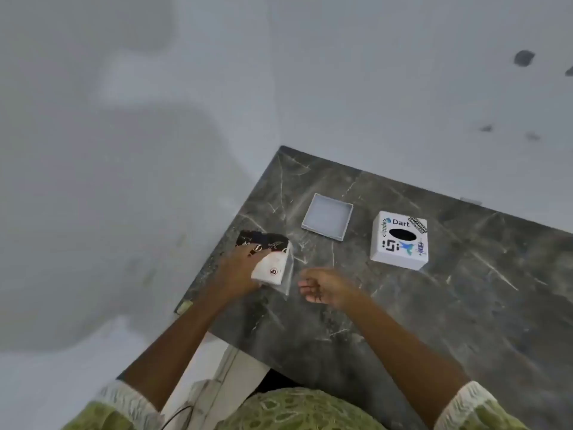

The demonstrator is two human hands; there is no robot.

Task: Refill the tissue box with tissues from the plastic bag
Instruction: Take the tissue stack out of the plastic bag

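A clear plastic bag of tissues (273,268), black-patterned at its far end and white near me, lies at the left edge of the dark marble table (434,305). My left hand (238,268) grips the bag from the left. Just right of the bag, my right hand (322,288) hovers over the table with its fingers loosely curled and nothing in it. The white tissue box (400,240), covered in stickers and with a dark oval slot on top, stands further right. Its shallow white base tray (327,217) lies open-side up between bag and box.
The table sits in a corner of grey-white walls (372,88). Its left edge runs diagonally just left of the bag. A few dark marks show on the right wall. My green-patterned clothing fills the bottom of the view.
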